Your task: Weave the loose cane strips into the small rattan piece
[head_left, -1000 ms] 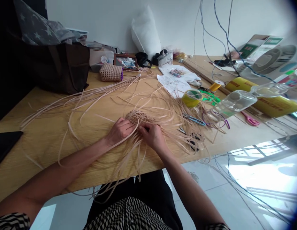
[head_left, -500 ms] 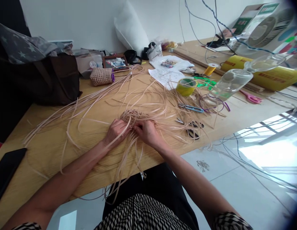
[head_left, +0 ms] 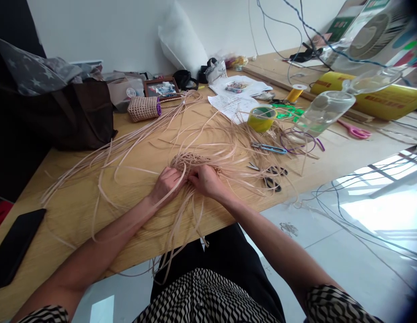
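Both my hands work at the edge of a partly woven piece of pale cane strips, which lies flat on the wooden table. Long loose strips fan out from it in all directions, some hanging over the table's front edge. My left hand presses on the weave, its fingers curled over strips. My right hand pinches strips at the weave's near edge. The fingertips are partly hidden among the strips.
A woven tube-shaped pouch sits at the back. Scissors, blue-handled snips, green tape, a plastic bottle and papers lie right. A black phone lies left. A black bag stands back left.
My view has swung, so the table contents sit further left and lower. My hands have drawn closer together at the weave, and the strips near them have shifted slightly.
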The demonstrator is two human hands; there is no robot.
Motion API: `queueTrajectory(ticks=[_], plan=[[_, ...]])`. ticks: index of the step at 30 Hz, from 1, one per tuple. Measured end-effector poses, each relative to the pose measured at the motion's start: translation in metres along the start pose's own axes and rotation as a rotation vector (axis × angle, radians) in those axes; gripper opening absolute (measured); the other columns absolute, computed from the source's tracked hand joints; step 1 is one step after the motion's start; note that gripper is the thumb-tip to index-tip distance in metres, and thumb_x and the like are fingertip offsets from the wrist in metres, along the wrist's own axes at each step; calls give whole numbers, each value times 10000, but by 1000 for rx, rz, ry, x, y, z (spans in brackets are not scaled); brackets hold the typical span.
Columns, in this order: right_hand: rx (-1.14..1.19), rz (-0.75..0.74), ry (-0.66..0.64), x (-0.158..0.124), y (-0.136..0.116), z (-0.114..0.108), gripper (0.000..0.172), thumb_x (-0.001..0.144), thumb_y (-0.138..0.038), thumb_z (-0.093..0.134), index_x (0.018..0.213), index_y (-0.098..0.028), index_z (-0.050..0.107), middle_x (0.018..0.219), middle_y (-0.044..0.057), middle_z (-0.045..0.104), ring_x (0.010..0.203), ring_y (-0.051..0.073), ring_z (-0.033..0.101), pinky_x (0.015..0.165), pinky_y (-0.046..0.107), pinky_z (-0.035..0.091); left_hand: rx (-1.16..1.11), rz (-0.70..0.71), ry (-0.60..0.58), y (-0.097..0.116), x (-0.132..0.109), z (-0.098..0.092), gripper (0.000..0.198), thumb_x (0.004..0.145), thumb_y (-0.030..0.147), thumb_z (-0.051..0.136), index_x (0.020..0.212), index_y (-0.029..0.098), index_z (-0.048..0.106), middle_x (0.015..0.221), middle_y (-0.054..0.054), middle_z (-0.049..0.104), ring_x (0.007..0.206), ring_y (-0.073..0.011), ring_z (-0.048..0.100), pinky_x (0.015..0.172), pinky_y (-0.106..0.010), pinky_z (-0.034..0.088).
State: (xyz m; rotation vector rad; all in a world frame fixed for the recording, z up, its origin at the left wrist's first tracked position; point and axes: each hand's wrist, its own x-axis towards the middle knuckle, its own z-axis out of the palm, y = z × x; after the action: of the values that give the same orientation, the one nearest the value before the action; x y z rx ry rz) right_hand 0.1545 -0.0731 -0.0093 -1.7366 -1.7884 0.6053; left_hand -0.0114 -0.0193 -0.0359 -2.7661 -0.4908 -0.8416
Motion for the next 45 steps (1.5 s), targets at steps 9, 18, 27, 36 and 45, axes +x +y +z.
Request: queueTrajectory(ticks=[9, 18, 27, 36, 45], plan=[[54, -92, 132, -1, 3, -5, 204, 783, -140, 513, 671, -151, 683, 598, 12, 629, 582, 122, 539, 568, 213, 361, 66, -13, -10, 1, 5, -5, 183, 889, 230, 470, 829, 158, 627, 698, -45, 633, 707, -169, 531, 651, -314, 360], [-230, -459, 224, -54, 14, -11, 403, 806, -67, 424, 1184, -127, 552, 1166, 129, 609, 1109, 221, 511, 925, 359, 376, 40, -142, 40, -1, 10, -9, 169, 869, 244, 510, 769, 166, 623, 695, -29, 654, 702, -166, 552, 674, -311, 369], [-246, -350, 208, -20, 3, -2, 228, 826, -173, 522, 1025, -177, 634, 938, 78, 675, 943, 220, 556, 866, 353, 316, 25, -187, 99, 12, 17, -23, 228, 871, 255, 494, 704, 167, 622, 691, -40, 632, 804, -182, 559, 712, -329, 366], [-114, -420, 231, 4, 10, 1, 203, 787, -191, 549, 948, -152, 666, 851, 70, 686, 833, 206, 582, 813, 342, 364, 28, -287, 101, 12, 15, -20, 261, 880, 279, 481, 684, 167, 612, 680, -41, 620, 792, -174, 555, 716, -334, 357], [-89, -444, 328, 6, 21, 8, 120, 806, -229, 547, 818, -161, 645, 726, 37, 637, 729, 172, 559, 753, 308, 392, 9, -305, 80, 12, 12, -11, 218, 880, 265, 492, 731, 163, 613, 700, -29, 628, 815, -181, 555, 711, -327, 357]])
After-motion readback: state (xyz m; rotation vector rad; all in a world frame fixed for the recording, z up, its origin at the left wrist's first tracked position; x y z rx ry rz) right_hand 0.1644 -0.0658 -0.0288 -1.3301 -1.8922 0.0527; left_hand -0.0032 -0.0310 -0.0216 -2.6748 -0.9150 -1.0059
